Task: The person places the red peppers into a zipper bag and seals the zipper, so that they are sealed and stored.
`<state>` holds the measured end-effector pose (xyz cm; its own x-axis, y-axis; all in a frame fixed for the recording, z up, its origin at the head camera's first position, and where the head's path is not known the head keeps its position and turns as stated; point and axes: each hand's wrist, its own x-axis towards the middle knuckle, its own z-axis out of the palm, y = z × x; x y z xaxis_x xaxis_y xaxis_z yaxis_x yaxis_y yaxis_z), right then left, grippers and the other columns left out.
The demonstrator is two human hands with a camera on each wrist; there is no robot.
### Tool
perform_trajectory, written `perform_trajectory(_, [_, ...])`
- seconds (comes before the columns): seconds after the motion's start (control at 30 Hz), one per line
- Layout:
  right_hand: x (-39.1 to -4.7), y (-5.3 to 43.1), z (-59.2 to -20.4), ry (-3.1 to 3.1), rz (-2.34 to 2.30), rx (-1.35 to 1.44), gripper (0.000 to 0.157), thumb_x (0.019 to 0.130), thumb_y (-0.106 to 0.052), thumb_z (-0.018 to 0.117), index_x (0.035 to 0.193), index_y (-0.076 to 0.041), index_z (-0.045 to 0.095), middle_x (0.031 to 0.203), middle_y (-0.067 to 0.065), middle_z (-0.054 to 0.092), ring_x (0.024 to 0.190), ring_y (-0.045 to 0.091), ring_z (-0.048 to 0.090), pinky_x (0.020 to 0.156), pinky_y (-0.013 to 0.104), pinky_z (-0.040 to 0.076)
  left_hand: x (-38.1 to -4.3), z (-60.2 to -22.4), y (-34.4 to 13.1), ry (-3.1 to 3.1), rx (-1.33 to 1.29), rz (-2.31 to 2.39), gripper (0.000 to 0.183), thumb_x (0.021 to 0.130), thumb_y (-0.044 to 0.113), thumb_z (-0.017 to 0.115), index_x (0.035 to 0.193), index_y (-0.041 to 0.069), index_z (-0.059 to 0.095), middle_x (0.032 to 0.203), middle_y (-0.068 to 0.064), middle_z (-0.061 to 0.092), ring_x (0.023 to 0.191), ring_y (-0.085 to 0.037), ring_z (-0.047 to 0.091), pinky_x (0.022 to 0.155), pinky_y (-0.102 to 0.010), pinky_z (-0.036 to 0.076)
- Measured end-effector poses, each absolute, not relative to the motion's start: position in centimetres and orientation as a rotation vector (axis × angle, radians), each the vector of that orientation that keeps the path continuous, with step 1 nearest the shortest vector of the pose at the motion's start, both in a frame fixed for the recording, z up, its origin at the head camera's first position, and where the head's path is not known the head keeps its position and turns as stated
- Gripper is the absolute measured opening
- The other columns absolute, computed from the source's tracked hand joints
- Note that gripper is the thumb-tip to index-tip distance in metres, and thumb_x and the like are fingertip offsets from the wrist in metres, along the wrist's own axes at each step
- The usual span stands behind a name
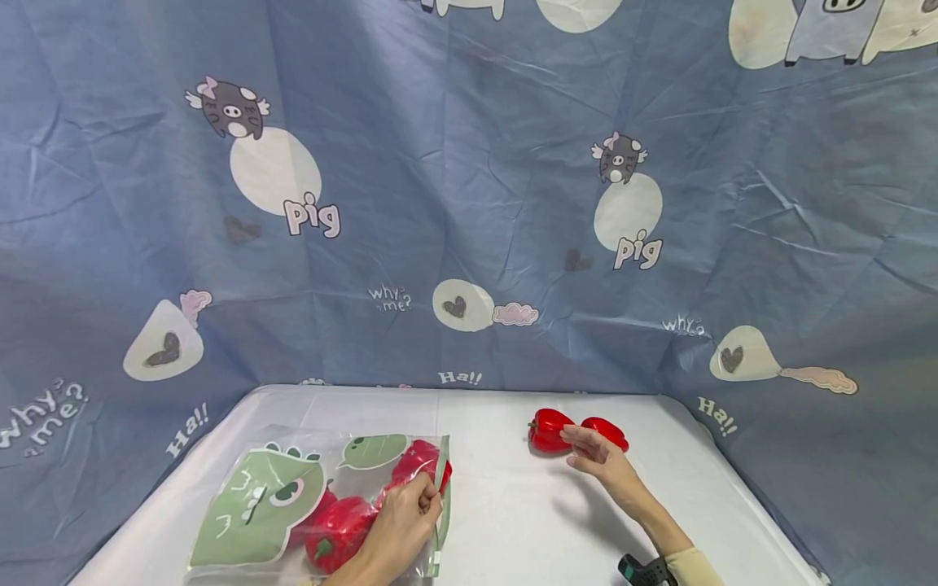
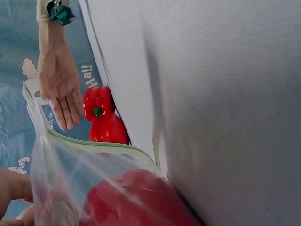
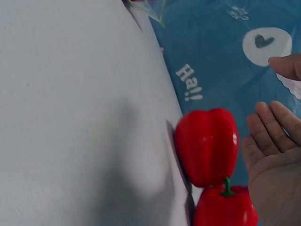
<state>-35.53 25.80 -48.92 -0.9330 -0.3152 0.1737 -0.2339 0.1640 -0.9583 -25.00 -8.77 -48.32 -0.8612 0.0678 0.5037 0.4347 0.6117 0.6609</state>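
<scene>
My left hand pinches the open-side edge of a clear zip bag printed with a green cartoon dinosaur. Inside the bag lie several red bell peppers, seen through the plastic. In the left wrist view, the bag's green zip strip runs across above the peppers, and the thumb and fingers grip the plastic at the left. My right hand hovers with fingers extended, holding nothing. Right by it, a red bell pepper and a second red bell pepper sit side by side on the table.
A white-covered table carries everything. Behind it hangs a blue curtain with pig prints, reaching down to the table's back edge. A dark device is strapped on the right wrist.
</scene>
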Motion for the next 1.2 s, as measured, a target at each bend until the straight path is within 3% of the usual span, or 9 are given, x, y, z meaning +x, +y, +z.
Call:
perform_trajectory(0.27, [-36.0,27.9,-48.6,2.354,-1.964,-0.629,0.058,0.089,-0.008,0.065,0.14,0.003,0.04,0.139,0.026,0.047,0.128,0.021,0.05,0.092,0.022,0.049,-25.0,-48.3,-8.8,-2.419,-0.395,-1.151,0.021,0.08,-0.001,0.06,0.071,0.016,0.054,0.059,0.014,0.046,0.056,0.005,0.04,0.051,-0.016,0.039])
perform_trajectory(0.57, [-36.5,29.9,-48.7,2.462,-1.983,-0.567,0.055,0.09,-0.006,0.062,0.14,0.001,0.041,0.141,0.028,0.044,0.12,-0.002,0.051,0.097,0.013,0.041,-25.0,-48.3,-8.9,-2.418,-0.404,-1.166,0.021,0.08,-0.001,0.061,0.071,0.016,0.054,0.059,0.014,0.046,0.057,0.004,0.04,0.052,-0.016,0.039])
perform_trajectory(0.87, [-37.4,31.7,-49.4,2.518,-1.966,-0.48,0.056,0.091,-0.008,0.061,0.142,0.0,0.039,0.146,0.025,0.04,0.122,0.0,0.049,0.091,0.009,0.042,-25.0,-48.2,-9.0,-2.433,-0.399,-1.18,0.021,0.081,-0.001,0.061,0.071,0.016,0.054,0.059,0.013,0.046,0.056,0.004,0.04,0.052,-0.016,0.04])
perform_trajectory(1.1, [-37.9,32.5,-49.9,2.535,-1.981,-0.441,0.059,0.091,-0.008,0.061,0.144,0.0,0.036,0.15,0.025,0.034,0.122,-0.015,0.038,0.101,0.004,0.028,-25.0,-48.2,-9.0,-2.425,-0.4,-1.179,0.022,0.081,-0.001,0.061,0.07,0.017,0.053,0.059,0.013,0.045,0.057,0.004,0.04,0.052,-0.016,0.039])
perform_trajectory(1.2, [-37.9,32.7,-50.2,2.554,-1.972,-0.43,0.06,0.091,-0.008,0.061,0.145,0.001,0.034,0.151,0.025,0.033,0.126,-0.011,0.038,0.103,0.003,0.025,-25.0,-48.2,-9.0,-2.423,-0.398,-1.187,0.022,0.081,-0.001,0.061,0.07,0.017,0.053,0.059,0.013,0.045,0.057,0.004,0.04,0.052,-0.016,0.039])
